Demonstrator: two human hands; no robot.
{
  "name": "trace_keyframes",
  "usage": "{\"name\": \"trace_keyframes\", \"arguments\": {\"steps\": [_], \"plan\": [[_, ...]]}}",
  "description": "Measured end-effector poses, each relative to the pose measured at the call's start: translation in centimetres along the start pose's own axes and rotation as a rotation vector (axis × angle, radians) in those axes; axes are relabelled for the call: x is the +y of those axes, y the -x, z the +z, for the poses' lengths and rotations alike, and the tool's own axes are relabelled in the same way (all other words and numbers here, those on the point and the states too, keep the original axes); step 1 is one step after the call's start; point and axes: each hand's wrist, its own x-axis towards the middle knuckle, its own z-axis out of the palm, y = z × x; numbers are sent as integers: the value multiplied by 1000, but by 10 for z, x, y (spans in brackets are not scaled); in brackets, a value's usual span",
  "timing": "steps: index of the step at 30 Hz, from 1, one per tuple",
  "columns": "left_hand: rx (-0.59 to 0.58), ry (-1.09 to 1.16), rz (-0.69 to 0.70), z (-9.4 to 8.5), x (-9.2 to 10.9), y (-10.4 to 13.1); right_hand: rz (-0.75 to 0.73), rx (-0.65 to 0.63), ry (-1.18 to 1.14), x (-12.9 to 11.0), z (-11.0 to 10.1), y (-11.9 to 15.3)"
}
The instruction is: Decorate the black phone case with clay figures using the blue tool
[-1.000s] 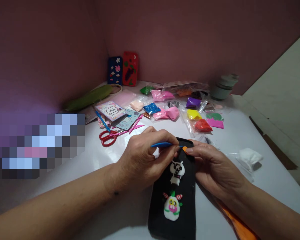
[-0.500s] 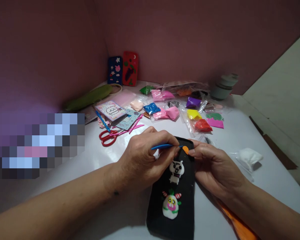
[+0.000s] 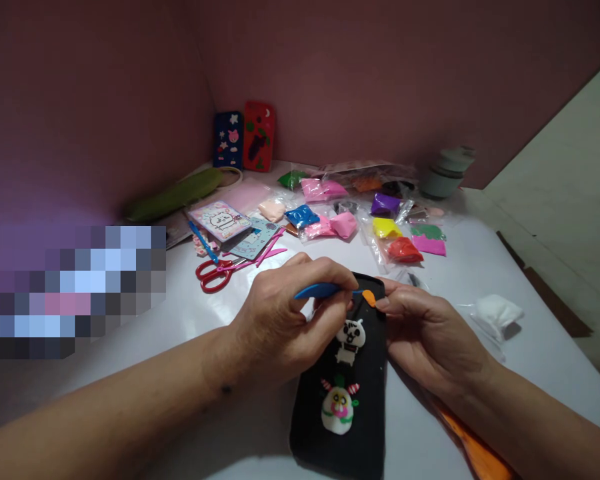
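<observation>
My left hand [image 3: 295,317] pinches a blue modelling tool [image 3: 317,291]. Its tip reaches a small flat orange clay piece [image 3: 369,299] near the top of a black phone case [image 3: 313,437]. My right hand [image 3: 430,327] grips the case's right edge, with the thumb tip beside the orange piece. Below it on the case is a white clay figure [image 3: 349,341] with black markings, partly behind my left fingers. Lower down sits a rounded white clay figure [image 3: 337,410] with green, pink and yellow details and red-striped horns.
Red-handled scissors [image 3: 213,275] and picture cards [image 3: 223,222] lie left of centre. Clay packets, including blue [image 3: 303,216] and red [image 3: 405,251], spread across the back. White clay [image 3: 497,312] lies right. Decorated blue [image 3: 228,140] and red cases [image 3: 259,137] lean on the wall.
The blue tool has tilted, showing more of its broad end. Its tip stays against the orange piece. The whole view has shifted slightly; my right hand keeps its hold on the case.
</observation>
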Motion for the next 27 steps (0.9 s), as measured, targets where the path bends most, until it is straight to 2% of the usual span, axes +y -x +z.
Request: {"name": "trace_keyframes", "arguments": {"steps": [9,17,22,27], "plan": [[-29,71,-71,0,0,1,0,-1,31,0,0,0],[-6,308,-281,-7,-2,-9,33,26,16,-3,-1,-2],[-114,405,-341,-15,-8,-18,93,-3,47,-4,-1,-2],[-216,338,-270,-18,-6,-18,111,9,72,-4,-1,-1]]}}
